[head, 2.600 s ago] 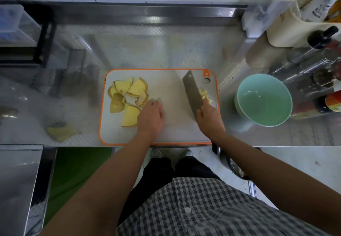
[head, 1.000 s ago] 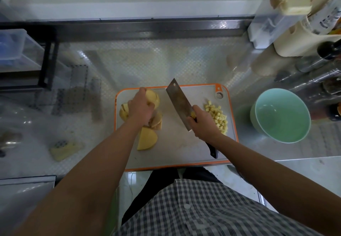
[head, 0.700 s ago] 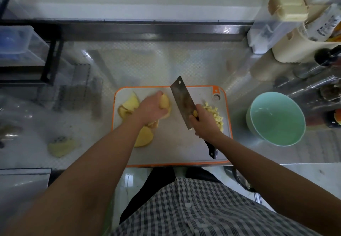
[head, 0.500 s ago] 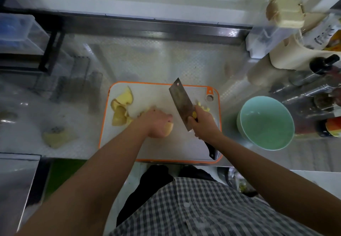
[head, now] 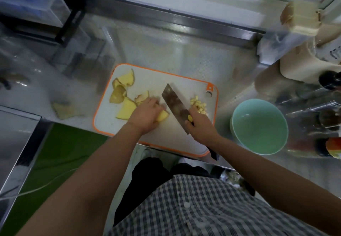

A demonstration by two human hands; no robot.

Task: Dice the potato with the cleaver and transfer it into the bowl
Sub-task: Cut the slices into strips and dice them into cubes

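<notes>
A white cutting board with an orange rim (head: 153, 77) lies on the steel counter. My left hand (head: 145, 114) holds a potato slice (head: 163, 116) down on the board's middle. My right hand (head: 200, 125) grips the cleaver (head: 175, 103) by its handle, blade angled toward the far left just right of that slice. Several more potato slices (head: 122, 91) lie at the board's left. A small heap of diced potato (head: 199, 105) sits at the board's right, partly behind my right hand. The mint-green bowl (head: 259, 126) stands empty to the right of the board.
Bottles (head: 330, 80) and cream containers (head: 302, 64) crowd the right side. A potato scrap (head: 63, 109) lies on the counter left of the board. A dark rack (head: 60, 14) stands at the back left. The counter's front edge runs under the board.
My left hand took slices from the left pile and brought them to the board's middle beside the cleaver. The cleaver stayed in my right hand, left of the diced heap. The camera shifted.
</notes>
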